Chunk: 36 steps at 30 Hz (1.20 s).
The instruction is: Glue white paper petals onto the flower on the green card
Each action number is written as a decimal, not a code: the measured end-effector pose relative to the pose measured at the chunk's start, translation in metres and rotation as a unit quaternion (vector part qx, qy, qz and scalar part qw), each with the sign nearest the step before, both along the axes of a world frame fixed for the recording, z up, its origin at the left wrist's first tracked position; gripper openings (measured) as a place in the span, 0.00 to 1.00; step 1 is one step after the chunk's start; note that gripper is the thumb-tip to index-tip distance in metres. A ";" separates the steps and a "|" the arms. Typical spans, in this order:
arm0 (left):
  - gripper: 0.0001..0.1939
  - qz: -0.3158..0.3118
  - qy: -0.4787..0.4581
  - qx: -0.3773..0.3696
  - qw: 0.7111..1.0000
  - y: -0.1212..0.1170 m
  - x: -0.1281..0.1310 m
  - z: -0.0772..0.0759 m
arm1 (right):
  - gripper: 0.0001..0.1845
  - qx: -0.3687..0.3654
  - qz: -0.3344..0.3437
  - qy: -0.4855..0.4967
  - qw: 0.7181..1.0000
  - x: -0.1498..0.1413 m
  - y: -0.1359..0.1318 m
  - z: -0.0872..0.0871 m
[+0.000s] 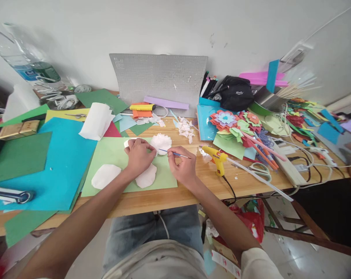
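I see all this through one camera worn on my head, facing forward and tipped down over my own body. Nearest to it are my shirt [163, 263] and jeans [123, 232]; my left forearm [79, 217] and right forearm [221, 224] run away from it, bringing my left fingers [139, 145] and right fingers [179, 152] close to the middle, at arm's reach. The view is wide: the tabletop [163, 203] crosses it from left to right, its near edge slanting, and the wall [163, 27] closes the far side. Down at near right it looks past the tabletop onto the floor [309, 255].
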State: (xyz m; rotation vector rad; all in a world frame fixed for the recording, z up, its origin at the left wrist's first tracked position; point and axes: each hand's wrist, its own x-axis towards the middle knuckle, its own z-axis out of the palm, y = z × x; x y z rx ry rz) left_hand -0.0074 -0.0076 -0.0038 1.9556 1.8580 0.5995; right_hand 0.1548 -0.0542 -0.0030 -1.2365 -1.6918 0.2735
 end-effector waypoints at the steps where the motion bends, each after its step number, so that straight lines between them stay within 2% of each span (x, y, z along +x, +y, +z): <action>1: 0.10 0.002 0.002 -0.002 1.000 0.000 0.000 0.000 | 0.08 0.003 0.000 0.000 1.000 0.000 0.000 0.000; 18: 0.10 -0.002 -0.001 0.009 1.000 0.000 0.000 -0.001 | 0.07 -0.028 -0.002 -0.034 0.999 -0.002 0.004 0.001; 22: 0.10 0.001 -0.001 0.006 1.000 0.000 0.000 0.001 | 0.07 -0.063 0.007 -0.078 0.995 -0.004 0.011 0.013; 29: 0.09 0.001 -0.003 0.004 1.000 0.001 0.001 -0.002 | 0.10 -0.122 0.034 -0.200 0.971 -0.005 0.033 0.044; 36: 0.10 0.001 0.002 0.003 1.000 0.000 0.001 -0.001 | 0.13 -0.137 0.017 -0.241 0.961 -0.007 0.032 0.049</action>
